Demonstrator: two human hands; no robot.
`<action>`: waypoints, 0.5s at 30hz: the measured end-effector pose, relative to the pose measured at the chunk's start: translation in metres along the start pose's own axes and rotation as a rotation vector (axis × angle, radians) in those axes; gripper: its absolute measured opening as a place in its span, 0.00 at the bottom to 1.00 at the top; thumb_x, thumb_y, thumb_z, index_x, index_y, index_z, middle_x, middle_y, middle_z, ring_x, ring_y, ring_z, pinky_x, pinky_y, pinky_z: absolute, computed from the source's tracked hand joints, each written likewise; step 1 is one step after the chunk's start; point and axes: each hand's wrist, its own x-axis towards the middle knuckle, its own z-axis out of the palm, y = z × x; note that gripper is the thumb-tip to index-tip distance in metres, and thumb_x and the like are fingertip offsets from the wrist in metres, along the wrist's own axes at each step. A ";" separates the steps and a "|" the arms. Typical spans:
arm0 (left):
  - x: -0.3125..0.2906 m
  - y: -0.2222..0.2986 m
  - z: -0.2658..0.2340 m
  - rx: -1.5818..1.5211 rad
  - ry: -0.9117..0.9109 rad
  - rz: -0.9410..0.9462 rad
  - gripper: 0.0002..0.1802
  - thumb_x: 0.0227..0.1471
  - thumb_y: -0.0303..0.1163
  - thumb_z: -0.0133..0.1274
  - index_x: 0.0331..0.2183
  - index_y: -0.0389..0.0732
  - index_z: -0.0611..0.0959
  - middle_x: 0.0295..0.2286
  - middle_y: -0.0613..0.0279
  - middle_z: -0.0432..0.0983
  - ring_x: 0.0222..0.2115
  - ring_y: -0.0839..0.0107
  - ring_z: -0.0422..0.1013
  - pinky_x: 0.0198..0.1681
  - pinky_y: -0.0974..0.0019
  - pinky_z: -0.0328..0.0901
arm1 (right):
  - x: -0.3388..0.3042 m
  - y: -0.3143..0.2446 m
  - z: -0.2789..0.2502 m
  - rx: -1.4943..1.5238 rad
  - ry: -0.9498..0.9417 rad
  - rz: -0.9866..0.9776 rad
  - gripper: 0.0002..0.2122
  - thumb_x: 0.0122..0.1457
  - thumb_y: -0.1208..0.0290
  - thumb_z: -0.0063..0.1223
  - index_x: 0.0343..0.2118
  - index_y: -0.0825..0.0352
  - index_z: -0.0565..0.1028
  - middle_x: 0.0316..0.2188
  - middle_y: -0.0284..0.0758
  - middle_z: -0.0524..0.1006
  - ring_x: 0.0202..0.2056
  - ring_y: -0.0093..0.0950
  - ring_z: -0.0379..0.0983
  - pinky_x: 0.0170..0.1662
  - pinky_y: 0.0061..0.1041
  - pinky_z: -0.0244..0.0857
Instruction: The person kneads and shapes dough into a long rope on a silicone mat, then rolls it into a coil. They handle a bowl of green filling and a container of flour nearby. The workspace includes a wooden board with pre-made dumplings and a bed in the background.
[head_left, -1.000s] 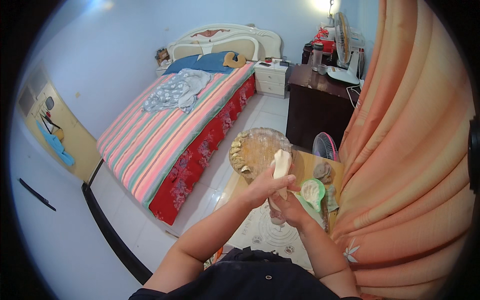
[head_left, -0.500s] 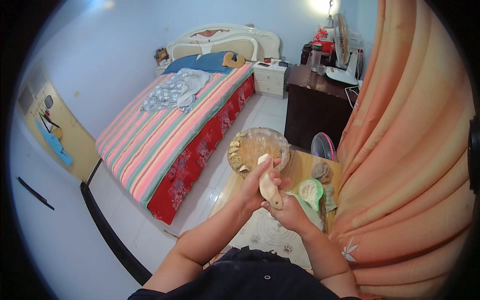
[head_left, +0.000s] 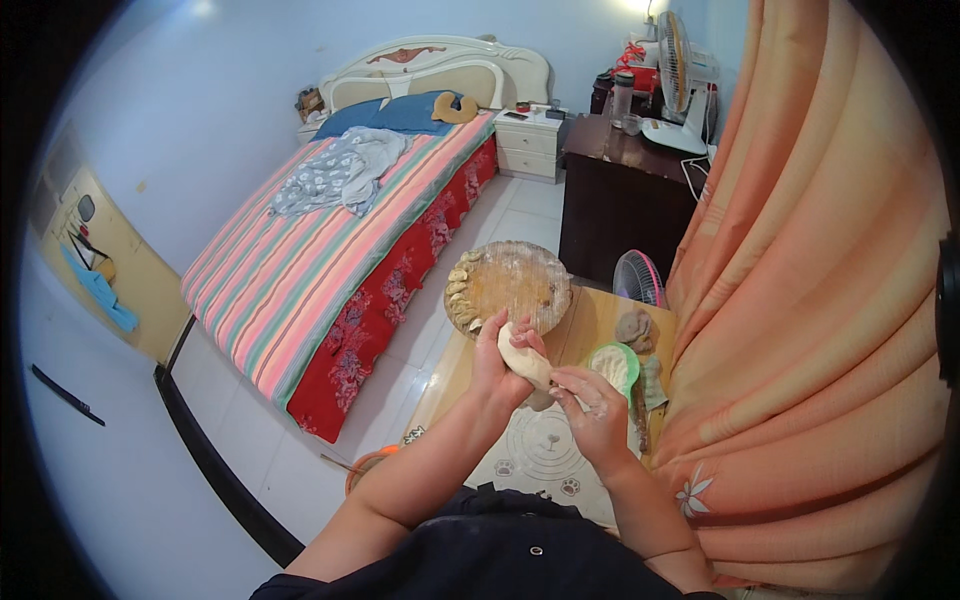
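A pale, elongated piece of dough [head_left: 520, 358] lies in my left hand [head_left: 490, 366], whose fingers curl around it. My right hand [head_left: 594, 408], dusted with flour, pinches the lower right end of the dough. Both hands are raised above a pale baking mat [head_left: 545, 445] printed with rings and paw prints. Just beyond them is a round wooden board [head_left: 522, 285], floured on top, with several shaped dumplings [head_left: 458, 290] along its left edge. To the right of my right hand stands a green bowl [head_left: 632, 372] holding white flour [head_left: 606, 366].
The wooden table [head_left: 592, 312] also bears a greyish-brown lump [head_left: 634, 328] and a folded cloth [head_left: 653, 384] at its right. An orange curtain [head_left: 790, 330] hangs close by on that side. A fan [head_left: 638, 278] stands behind the table. Left is a bed [head_left: 300, 260]; an orange basin [head_left: 368, 466] sits below my left forearm.
My right hand has shifted from wrapping the dough's lower end to pinching it, farther right. The dough looks shorter and plumper in my left hand. The view has shifted slightly.
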 end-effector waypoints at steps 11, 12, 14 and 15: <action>0.008 -0.020 -0.005 0.057 0.077 -0.074 0.14 0.54 0.38 0.51 0.34 0.35 0.71 0.17 0.69 0.64 0.16 0.79 0.62 0.26 0.72 0.69 | -0.015 0.013 -0.009 0.207 0.276 0.251 0.03 0.57 0.75 0.52 0.29 0.67 0.75 0.31 0.36 0.78 0.29 0.32 0.75 0.32 0.25 0.69; 0.011 -0.022 -0.007 0.064 0.082 -0.074 0.14 0.54 0.38 0.51 0.34 0.36 0.71 0.17 0.69 0.64 0.16 0.79 0.62 0.26 0.72 0.69 | -0.022 0.029 -0.017 0.253 0.292 0.367 0.04 0.59 0.74 0.50 0.29 0.68 0.75 0.31 0.37 0.78 0.29 0.33 0.75 0.32 0.27 0.69; 0.015 -0.023 -0.012 0.084 0.096 -0.066 0.13 0.55 0.37 0.50 0.35 0.36 0.71 0.18 0.69 0.64 0.16 0.79 0.62 0.26 0.73 0.70 | -0.034 0.057 -0.037 0.070 0.159 0.580 0.07 0.61 0.73 0.47 0.29 0.69 0.74 0.31 0.37 0.78 0.29 0.33 0.75 0.32 0.29 0.68; 0.017 -0.025 -0.014 0.103 0.114 -0.063 0.13 0.55 0.37 0.50 0.35 0.37 0.71 0.18 0.69 0.65 0.16 0.78 0.63 0.26 0.72 0.70 | -0.038 0.069 -0.048 -0.165 0.005 0.668 0.07 0.61 0.72 0.46 0.30 0.69 0.73 0.31 0.37 0.78 0.30 0.32 0.75 0.33 0.31 0.68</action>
